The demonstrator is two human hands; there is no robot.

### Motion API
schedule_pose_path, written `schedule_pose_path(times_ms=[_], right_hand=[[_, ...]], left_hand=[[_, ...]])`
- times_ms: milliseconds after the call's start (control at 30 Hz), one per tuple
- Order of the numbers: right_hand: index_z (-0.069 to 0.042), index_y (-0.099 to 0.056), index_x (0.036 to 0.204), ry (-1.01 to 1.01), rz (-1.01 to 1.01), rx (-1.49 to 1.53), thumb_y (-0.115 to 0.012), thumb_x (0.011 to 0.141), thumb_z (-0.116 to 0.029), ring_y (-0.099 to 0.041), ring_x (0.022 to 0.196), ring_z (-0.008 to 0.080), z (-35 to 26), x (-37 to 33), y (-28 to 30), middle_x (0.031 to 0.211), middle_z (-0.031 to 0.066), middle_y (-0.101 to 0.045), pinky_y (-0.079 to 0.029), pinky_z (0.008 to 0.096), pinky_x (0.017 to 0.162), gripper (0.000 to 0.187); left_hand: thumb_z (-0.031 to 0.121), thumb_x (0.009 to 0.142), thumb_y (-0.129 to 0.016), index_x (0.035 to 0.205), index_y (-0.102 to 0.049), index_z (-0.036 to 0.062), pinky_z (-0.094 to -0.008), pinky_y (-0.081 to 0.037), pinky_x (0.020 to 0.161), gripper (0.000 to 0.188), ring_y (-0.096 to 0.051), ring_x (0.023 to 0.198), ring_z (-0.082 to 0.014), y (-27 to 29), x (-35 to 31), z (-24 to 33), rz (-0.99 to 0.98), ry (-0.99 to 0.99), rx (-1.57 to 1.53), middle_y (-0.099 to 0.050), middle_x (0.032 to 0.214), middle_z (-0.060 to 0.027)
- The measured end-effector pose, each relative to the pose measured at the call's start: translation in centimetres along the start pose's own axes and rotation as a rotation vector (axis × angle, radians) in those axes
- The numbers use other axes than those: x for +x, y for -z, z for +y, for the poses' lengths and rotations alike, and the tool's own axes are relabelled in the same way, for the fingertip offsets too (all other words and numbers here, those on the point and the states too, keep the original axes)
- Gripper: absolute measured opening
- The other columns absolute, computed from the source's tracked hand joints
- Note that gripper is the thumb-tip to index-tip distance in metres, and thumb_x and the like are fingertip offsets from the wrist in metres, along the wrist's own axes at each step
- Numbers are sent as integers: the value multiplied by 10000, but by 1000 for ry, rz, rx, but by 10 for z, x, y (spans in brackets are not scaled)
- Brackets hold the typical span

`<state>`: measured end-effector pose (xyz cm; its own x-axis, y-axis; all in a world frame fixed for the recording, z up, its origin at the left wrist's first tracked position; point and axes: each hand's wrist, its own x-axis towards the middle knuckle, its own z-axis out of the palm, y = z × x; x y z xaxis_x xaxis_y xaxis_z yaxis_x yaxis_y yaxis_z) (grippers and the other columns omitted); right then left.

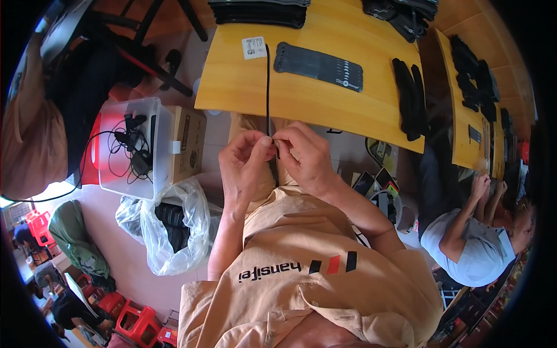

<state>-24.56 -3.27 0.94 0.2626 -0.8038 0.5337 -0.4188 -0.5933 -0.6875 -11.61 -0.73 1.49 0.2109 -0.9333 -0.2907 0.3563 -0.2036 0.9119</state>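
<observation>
My left hand (pixel 242 165) and my right hand (pixel 306 156) meet just in front of the table's near edge, both closed in a pinch. Between their fingertips is the near end of a thin black strap (pixel 268 87). It runs straight away from me over the wooden table (pixel 232 87), its far end beside a white printed label (pixel 253 48). A short dark end shows below my fingers. Right of the strap lies a flat dark grey panel (pixel 316 66) with a row of light marks. My fingers hide the pinched part.
Stacked black pieces (pixel 258 13) sit at the table's far side, more black strips (pixel 409 98) at its right. Left of me stand a clear bin (pixel 129 151) with black cables, a cardboard box (pixel 188 142) and a plastic bag (pixel 174 232). A person (pixel 470 240) works at right.
</observation>
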Motion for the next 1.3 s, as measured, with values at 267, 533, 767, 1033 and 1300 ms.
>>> schedule_pose_path(times_ms=[267, 533, 767, 1033, 1300], right_hand=[[27, -541, 823, -310, -101, 415, -553, 782, 56, -577, 600, 162, -17, 7, 4, 748, 95, -530, -466, 265, 524, 52], [33, -531, 829, -389, -204, 548, -542, 810, 43, -581, 637, 119, -16, 10, 7, 757, 78, -531, -477, 226, 550, 24], [28, -525, 904, -660, -360, 899, -493, 848, 53, -558, 729, 71, -15, 17, 13, 809, 32, -528, -484, 189, 651, 69], [-3, -483, 827, -158, -429, 351, -549, 774, 33, -501, 623, 213, -24, 27, 23, 779, 102, -465, -413, 293, 514, 93], [-8, -475, 754, -28, -405, 373, -538, 728, 45, -465, 536, 279, -46, 26, 29, 652, 116, -435, -391, 344, 496, 87]], left_hand=[[151, 868, -576, 800, -517, -8, -293, -401, 516, 183, -510, 540, -202, 16, -4, 17, -247, -209, 666, -543, 658, -134], [144, 884, -504, 777, -491, 8, -423, -399, 555, 174, -514, 671, -402, 17, -6, 36, -338, -321, 877, -517, 693, -190], [115, 885, -482, 702, -507, -23, -303, -374, 484, 231, -480, 497, -195, 23, -3, 36, -359, -506, 825, -490, 591, -105], [119, 891, -487, 673, -526, -9, -206, -317, 419, 256, -413, 473, -32, 29, -8, 35, -346, -267, 560, -490, 587, -3], [78, 826, -531, 647, -517, -25, -294, -308, 443, 207, -377, 438, -181, 24, -26, 64, -425, -291, 587, -426, 502, -90]])
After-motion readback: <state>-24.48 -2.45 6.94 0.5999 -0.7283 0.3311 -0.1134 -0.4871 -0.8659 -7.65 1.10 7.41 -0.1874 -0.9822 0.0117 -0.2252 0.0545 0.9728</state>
